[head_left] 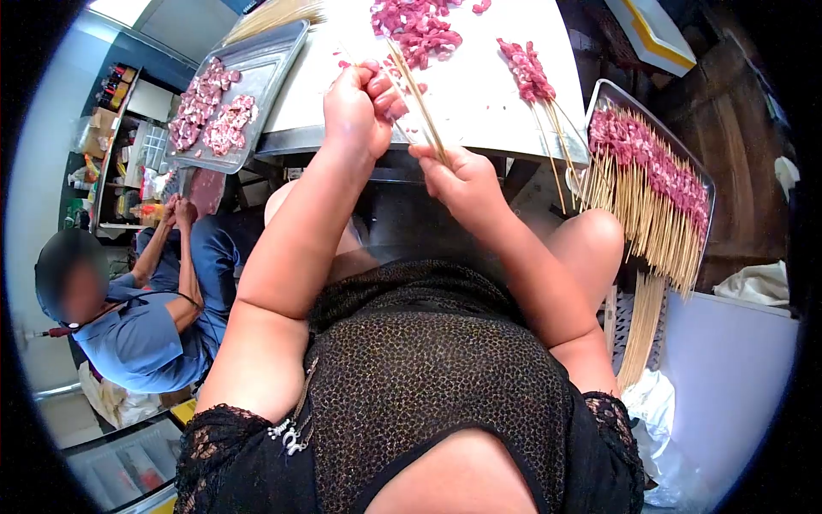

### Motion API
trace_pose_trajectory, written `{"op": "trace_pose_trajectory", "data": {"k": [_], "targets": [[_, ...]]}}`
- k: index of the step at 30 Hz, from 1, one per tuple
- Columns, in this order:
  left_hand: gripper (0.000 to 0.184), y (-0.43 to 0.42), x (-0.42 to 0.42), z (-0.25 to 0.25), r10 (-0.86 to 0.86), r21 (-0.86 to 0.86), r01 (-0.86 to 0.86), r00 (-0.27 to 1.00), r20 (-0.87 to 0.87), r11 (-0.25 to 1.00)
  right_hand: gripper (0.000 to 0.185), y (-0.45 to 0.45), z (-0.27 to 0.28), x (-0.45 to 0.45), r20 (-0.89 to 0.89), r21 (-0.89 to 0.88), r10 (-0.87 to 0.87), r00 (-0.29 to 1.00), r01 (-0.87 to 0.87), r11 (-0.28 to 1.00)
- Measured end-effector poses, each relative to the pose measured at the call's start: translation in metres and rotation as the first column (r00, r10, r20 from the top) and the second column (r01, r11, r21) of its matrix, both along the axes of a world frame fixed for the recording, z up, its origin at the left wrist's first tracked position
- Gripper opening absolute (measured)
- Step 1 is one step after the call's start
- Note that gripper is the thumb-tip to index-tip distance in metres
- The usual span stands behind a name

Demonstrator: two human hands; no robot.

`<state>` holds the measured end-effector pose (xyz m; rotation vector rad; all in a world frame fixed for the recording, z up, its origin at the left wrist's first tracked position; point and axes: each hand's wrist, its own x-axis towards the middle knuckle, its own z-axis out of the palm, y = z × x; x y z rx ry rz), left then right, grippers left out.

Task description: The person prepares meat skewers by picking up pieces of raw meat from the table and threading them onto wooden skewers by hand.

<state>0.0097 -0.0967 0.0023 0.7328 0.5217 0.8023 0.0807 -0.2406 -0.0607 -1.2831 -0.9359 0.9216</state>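
Observation:
My right hand [462, 178] is closed round a few bamboo skewers [416, 96], which point up over the white table edge. One thinner skewer slants from its fingertips toward my left hand [360, 107]. The fingers of my left hand are curled in a pinch by that skewer, with a small pinkish piece of meat [396, 108] at them. Just beyond both hands lies a heap of cut red meat [419, 34] on the table [479, 103]. Several loaded meat skewers [528, 73] rest on the table to the right, their sticks hanging over its edge.
A metal tray [707, 184] at the right holds rows of loaded skewers, with bare bamboo sticks [642, 334] below it. Another tray [272, 81] with meat pieces sits at the left. A co-worker in blue [141, 343] sits at the left, hands near a blade.

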Motion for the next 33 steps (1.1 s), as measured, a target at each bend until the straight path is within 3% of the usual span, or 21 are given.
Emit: {"op": "trace_pose_trajectory", "data": {"k": [2,3,4,5,6,7,8,10,11,12,14,16,18,20,22,26,28,29,30,32,33], "targets": [[0.019,-0.017,0.003,0.007,0.068,0.081,-0.06,0.991,-0.111,0.995,0.023,-0.005,0.001,-0.001,-0.123,0.014,0.015,0.992,-0.014,1.0],[0.028,0.011,-0.011,-0.019,-0.315,0.135,0.298,0.941,0.126,0.945,0.023,-0.006,-0.003,0.0,-0.134,0.035,0.005,0.991,-0.001,0.999],[0.028,0.005,-0.003,-0.011,-0.314,0.139,0.297,0.941,0.122,0.945,0.023,-0.008,-0.005,0.002,-0.145,0.054,-0.003,0.989,0.011,0.998],[0.034,-0.002,0.007,-0.005,-0.21,0.19,0.214,0.977,-0.043,0.958,0.023,-0.01,-0.003,0.009,-0.126,0.026,-0.037,0.991,0.04,0.999],[0.044,-0.005,0.014,0.005,-0.088,0.254,0.137,0.977,-0.197,0.957,0.024,-0.012,-0.003,0.017,-0.233,0.036,-0.056,0.971,0.066,0.997],[0.061,0.004,0.015,0.015,-0.165,0.319,0.257,0.943,-0.289,0.912,0.024,-0.016,-0.001,0.024,-0.276,0.059,-0.082,0.958,0.102,0.993],[0.056,0.015,0.014,0.023,-0.087,0.373,0.251,0.911,-0.404,0.893,0.024,-0.02,0.004,0.031,-0.318,0.081,-0.106,0.942,0.138,0.987],[0.05,0.047,0.01,0.022,0.083,0.624,0.331,0.839,-0.538,0.708,0.024,-0.03,0.018,0.041,-0.291,0.068,-0.154,0.944,0.181,0.981],[0.037,0.059,0.007,0.022,0.255,0.637,0.428,0.664,-0.703,0.641,0.024,-0.032,0.019,0.044,-0.287,0.067,-0.176,0.942,0.203,0.977],[0.037,0.059,0.005,0.022,0.257,0.638,0.426,0.664,-0.702,0.641,0.023,-0.034,0.02,0.047,-0.313,0.065,-0.182,0.932,0.212,0.975],[0.03,0.057,0.0,0.018,0.357,0.508,0.766,0.382,-0.852,0.393,0.023,-0.031,0.01,0.053,-0.312,0.093,-0.205,0.928,0.244,0.965],[0.023,0.053,-0.003,-0.001,0.498,0.512,0.832,0.358,-0.79,0.214,0.023,-0.031,0.01,0.054,-0.322,0.087,-0.209,0.923,0.248,0.965],[0.022,0.049,-0.005,-0.016,0.605,0.481,0.861,0.295,-0.74,0.168,0.024,-0.032,0.012,0.053,-0.327,0.078,-0.212,0.921,0.25,0.965],[0.021,0.042,-0.003,-0.015,0.626,0.493,0.845,0.273,-0.73,0.207,0.024,-0.034,0.016,0.051,-0.309,0.015,-0.226,0.924,0.242,0.97],[0.019,0.038,-0.003,-0.009,0.69,0.344,0.919,0.123,-0.713,0.193,0.024,-0.034,0.016,0.05,-0.284,0.008,-0.219,0.933,0.231,0.973],[0.023,0.046,-0.007,-0.015,0.674,0.435,0.88,0.206,-0.709,0.19,0.024,-0.035,0.013,0.052,-0.287,-0.011,-0.195,0.938,0.2,0.98],[0.025,0.053,-0.012,-0.02,0.252,0.519,0.544,0.491,-0.834,0.659,0.024,-0.034,0.009,0.052,-0.293,0.0,-0.197,0.936,0.206,0.979],[0.023,0.06,-0.014,-0.02,0.081,0.468,0.468,0.637,-0.767,0.75,0.024,-0.034,0.009,0.052,-0.278,-0.01,-0.196,0.941,0.201,0.98],[0.023,0.06,-0.015,-0.018,0.083,0.469,0.463,0.64,-0.764,0.752,0.025,-0.034,0.01,0.051,-0.263,-0.018,-0.192,0.946,0.194,0.981],[0.021,0.059,-0.016,-0.013,-0.06,0.289,0.226,0.871,-0.487,0.93,0.024,-0.034,0.014,0.05,-0.22,-0.039,-0.187,0.957,0.183,0.982],[0.02,0.059,-0.017,-0.011,-0.091,0.258,0.222,0.893,-0.44,0.94,0.025,-0.033,0.011,0.049,-0.187,-0.027,-0.167,0.968,0.165,0.986]]}}
